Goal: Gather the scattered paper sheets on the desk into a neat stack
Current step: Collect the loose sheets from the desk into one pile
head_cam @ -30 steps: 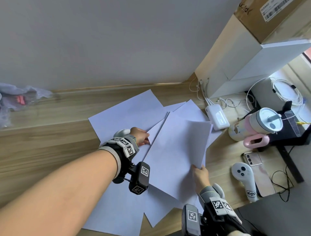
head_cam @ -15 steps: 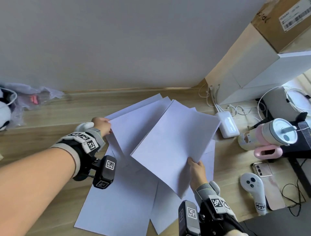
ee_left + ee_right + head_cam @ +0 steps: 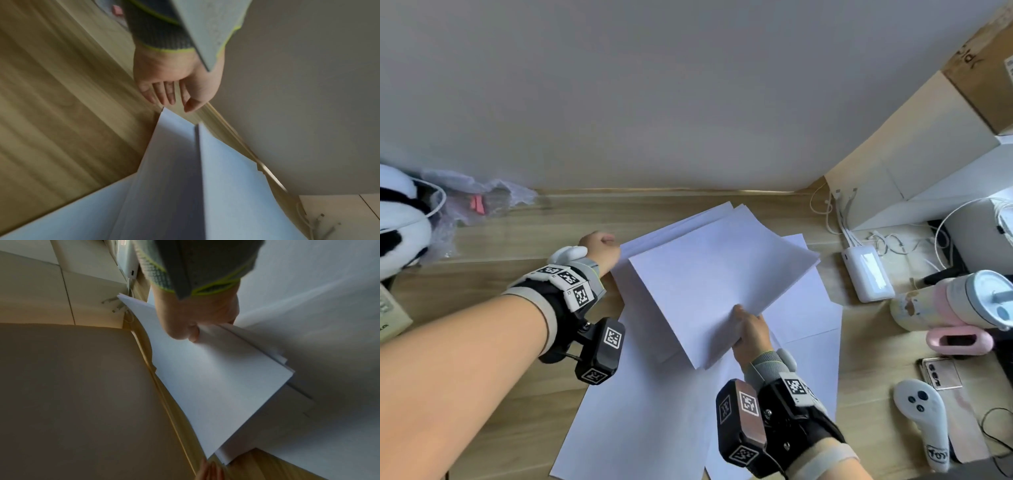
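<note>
Several white sheets (image 3: 715, 284) are bunched into a loose, fanned stack over the middle of the wooden desk (image 3: 500, 246). My right hand (image 3: 748, 329) pinches the stack's near edge, thumb on top (image 3: 191, 335), and the sheets (image 3: 216, 378) stretch away from it. My left hand (image 3: 602, 248) is at the stack's far-left corner. Its fingers (image 3: 166, 92) are straight, with the tips right at the paper corner (image 3: 164, 112). More loose sheets (image 3: 647, 421) lie flat under and in front of the stack, and one (image 3: 808, 318) sticks out to the right.
A white power bank (image 3: 868, 274) with cables, a pink-handled tumbler (image 3: 962, 301), a phone (image 3: 940, 373) and a white controller (image 3: 924, 425) crowd the right side. A big white box (image 3: 914, 178) stands at back right. A plastic bag (image 3: 476, 202) and panda plush (image 3: 397, 219) sit far left.
My left hand slid left and back to the sheets' far-left corner, drawing them under the held sheet. My right hand kept its pinch, and the sheets now overlap more closely.
</note>
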Available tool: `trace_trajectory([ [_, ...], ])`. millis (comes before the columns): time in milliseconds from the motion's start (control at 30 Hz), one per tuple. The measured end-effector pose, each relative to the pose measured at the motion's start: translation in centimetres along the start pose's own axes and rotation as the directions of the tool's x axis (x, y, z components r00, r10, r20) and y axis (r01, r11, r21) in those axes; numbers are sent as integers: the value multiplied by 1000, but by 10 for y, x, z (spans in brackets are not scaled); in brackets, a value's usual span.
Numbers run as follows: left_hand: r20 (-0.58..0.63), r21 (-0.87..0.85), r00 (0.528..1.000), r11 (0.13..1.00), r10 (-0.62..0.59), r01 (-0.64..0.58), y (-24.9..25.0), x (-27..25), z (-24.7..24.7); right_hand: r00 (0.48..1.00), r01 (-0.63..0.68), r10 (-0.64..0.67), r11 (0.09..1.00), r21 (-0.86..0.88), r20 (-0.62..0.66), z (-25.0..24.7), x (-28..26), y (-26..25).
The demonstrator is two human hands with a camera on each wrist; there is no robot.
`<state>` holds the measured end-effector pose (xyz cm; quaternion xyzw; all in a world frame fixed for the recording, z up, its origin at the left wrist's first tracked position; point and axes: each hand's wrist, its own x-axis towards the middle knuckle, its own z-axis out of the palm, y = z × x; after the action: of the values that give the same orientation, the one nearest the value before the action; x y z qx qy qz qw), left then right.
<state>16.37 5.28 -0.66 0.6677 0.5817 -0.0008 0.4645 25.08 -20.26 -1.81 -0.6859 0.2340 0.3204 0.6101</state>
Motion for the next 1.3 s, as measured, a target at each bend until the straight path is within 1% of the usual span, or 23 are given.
trace_trajectory([
  [67, 49, -3, 998, 999, 44, -43, 8, 3, 2, 999, -33, 34, 998, -52, 11, 2, -2, 1],
  [133, 120, 47, 991, 997, 62, -68, 15, 4, 5, 999, -45, 41, 994, -101, -34, 1, 0, 7],
  [200, 166, 111, 985, 992, 43, -62, 19, 5, 7, 991, -19, -8, 981, -195, -135, 1, 1, 12],
  [233, 180, 124, 983, 990, 43, -66, 19, 7, 8, 981, 4, -54, 966, -259, -185, 1, 3, 15],
  [267, 199, 135, 979, 989, 33, -61, 20, 5, 7, 971, 25, -97, 950, -311, -219, 1, 3, 17],
  [300, 221, 147, 975, 987, 25, -59, 19, 5, 8, 966, 43, -121, 945, -323, -228, 1, 3, 18],
  [400, 305, 163, 952, 986, -27, -24, 9, 4, 8, 977, 81, -127, 964, -253, -172, 7, -5, 15],
  [467, 364, 198, 930, 980, -54, -21, 1, -1, 8, 991, 60, -82, 978, -202, -103, 5, -7, 14],
  [533, 429, 238, 901, 970, -63, -46, -6, -10, 7, 998, 43, -50, 978, -206, -27, 3, -10, 14],
  [600, 474, 167, 880, 985, -42, -44, -13, -21, 6, 998, 62, -60, 970, -235, 19, 1, -13, 15],
  [633, 496, 122, 868, 992, -22, -44, -17, -25, 7, 997, 79, -74, 964, -253, 28, -1, -13, 17],
  [700, 546, 74, 837, 997, -24, -20, -26, -36, 5, 992, 126, -116, 953, -276, 53, -5, -16, 20],
  [733, 580, 61, 814, 998, -33, -3, -30, -41, 6, 987, 160, -146, 950, -269, 72, -8, -17, 20],
  [800, 621, 13, 783, 1000, -30, 28, -40, -53, 5, 970, 235, -214, 947, -219, 116, -11, -22, 20],
  [833, 629, -14, 777, 999, -19, 36, -44, -59, 4, 963, 260, -239, 948, -182, 129, -13, -25, 20],
  [933, 604, -102, 796, 995, 49, 16, -56, -74, 0, 958, 257, -239, 960, -106, 158, -18, -33, 16],
  [967, 583, -149, 810, 989, 71, 21, -59, -78, -3, 955, 256, -235, 961, -101, 180, -20, -36, 14],
  [1033, 536, -220, 839, 975, 92, 34, -64, -85, -10, 946, 255, -227, 962, -101, 233, -21, -42, 6],
  [1100, 498, -280, 863, 958, 88, 64, -62, -87, -16, 932, 266, -239, 962, -67, 271, -20, -44, -4],
  [1133, 471, -295, 878, 953, 85, 66, -62, -88, -19, 922, 278, -254, 959, -45, 292, -18, -47, -8],
  [1200, 385, -322, 917, 946, 102, 30, -59, -93, -27, 892, 319, -299, 948, -4, 339, -14, -54, -18],
  [1300, 319, -340, 933, 939, 166, -51, -51, -107, -36, 845, 375, -350, 927, 18, 405, -8, -63, -26],
])
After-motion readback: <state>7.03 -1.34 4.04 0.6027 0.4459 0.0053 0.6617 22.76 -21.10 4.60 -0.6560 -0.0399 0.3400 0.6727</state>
